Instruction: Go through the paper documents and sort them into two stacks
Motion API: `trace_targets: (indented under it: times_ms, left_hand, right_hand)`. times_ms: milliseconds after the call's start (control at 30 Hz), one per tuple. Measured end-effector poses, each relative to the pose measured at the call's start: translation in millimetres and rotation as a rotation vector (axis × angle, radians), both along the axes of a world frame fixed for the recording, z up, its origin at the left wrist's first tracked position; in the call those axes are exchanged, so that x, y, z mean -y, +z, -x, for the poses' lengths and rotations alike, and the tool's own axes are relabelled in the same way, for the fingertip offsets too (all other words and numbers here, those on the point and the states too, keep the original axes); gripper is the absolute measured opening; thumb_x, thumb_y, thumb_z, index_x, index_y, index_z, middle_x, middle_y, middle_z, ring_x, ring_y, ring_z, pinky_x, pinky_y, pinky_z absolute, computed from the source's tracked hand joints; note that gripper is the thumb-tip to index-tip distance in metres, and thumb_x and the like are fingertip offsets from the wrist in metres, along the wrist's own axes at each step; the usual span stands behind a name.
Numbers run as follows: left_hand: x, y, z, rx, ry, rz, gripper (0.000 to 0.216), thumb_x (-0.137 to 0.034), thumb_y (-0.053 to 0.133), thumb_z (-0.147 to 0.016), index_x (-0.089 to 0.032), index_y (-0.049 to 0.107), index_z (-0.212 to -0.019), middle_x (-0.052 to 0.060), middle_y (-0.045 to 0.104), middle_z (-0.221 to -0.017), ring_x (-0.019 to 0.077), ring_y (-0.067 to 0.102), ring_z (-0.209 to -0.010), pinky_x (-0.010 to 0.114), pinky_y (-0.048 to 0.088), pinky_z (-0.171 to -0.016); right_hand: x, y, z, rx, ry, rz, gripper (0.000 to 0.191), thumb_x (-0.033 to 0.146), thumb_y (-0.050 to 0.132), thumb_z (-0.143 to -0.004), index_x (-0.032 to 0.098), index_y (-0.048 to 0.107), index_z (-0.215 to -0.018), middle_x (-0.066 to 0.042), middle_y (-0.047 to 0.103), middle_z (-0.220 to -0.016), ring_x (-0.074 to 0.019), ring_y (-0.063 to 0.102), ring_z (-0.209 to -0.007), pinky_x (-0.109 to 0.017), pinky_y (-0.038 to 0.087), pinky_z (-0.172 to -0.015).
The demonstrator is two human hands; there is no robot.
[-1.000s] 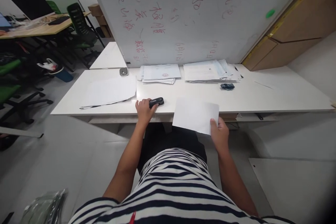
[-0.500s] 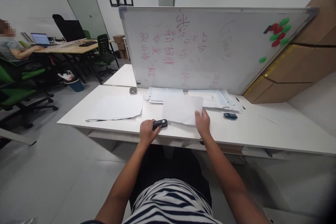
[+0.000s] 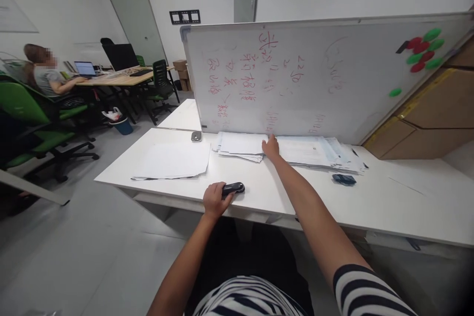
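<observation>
My left hand (image 3: 215,200) is wrapped round a black stapler (image 3: 234,188) that rests near the desk's front edge. Farther back, my right hand (image 3: 271,148) grips the right edge of a white sheet of paper (image 3: 242,143), thumb towards the sheet. This sheet lies over the middle paper stack (image 3: 252,157), whose edges are uneven. Just right of that hand is another stack of printed papers (image 3: 303,150), its sheets fanned out. A wide pile of white paper (image 3: 172,159) lies on the left part of the desk.
A whiteboard (image 3: 229,74) with red writing and magnets stands along the desk's back. On the white desk (image 3: 374,202) are a dark blue small object (image 3: 344,179) and a grey mouse (image 3: 196,136). Cardboard boxes (image 3: 429,108) stand right; a person (image 3: 52,74) sits far left.
My right hand has carried the sheet away from the front and back onto the middle stack. My left hand stays on the stapler. The view has shifted slightly left.
</observation>
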State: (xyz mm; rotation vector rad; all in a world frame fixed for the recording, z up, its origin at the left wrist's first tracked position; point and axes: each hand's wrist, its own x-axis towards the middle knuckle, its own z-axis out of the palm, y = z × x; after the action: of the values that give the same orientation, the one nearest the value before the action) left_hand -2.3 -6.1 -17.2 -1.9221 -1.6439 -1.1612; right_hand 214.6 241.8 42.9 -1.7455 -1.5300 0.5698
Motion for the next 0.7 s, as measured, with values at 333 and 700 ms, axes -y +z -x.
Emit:
trace_targets:
  times_ms: [333, 700]
  left_hand:
    - [-0.5, -2.8, 1.8, 0.027, -0.002, 0.041, 0.033, -0.042, 0.063, -0.079, -0.019, 0.059, -0.102, 0.011, 0.068, -0.092, 0.0232, 0.062, -0.086, 0.035, 0.048, -0.078]
    - [0.4, -2.5, 2.9, -0.010, -0.006, 0.008, 0.033, -0.039, 0.065, -0.078, -0.018, 0.059, -0.102, 0.010, 0.067, -0.092, 0.0226, 0.062, -0.086, 0.034, 0.048, -0.078]
  right_hand:
    - [-18.2, -6.3, 4.6, -0.003, 0.076, 0.137, 0.058, 0.043, 0.050, -0.085, 0.010, 0.043, -0.132, -0.022, 0.057, -0.126, -0.0326, 0.054, -0.116, -0.044, 0.041, -0.096]
    - [18.2, 1.4, 3.8, -0.020, 0.142, 0.023, 0.061, 0.043, 0.042, -0.088, 0.010, 0.037, -0.140, -0.017, 0.047, -0.140, -0.0281, 0.047, -0.125, -0.040, 0.038, -0.102]
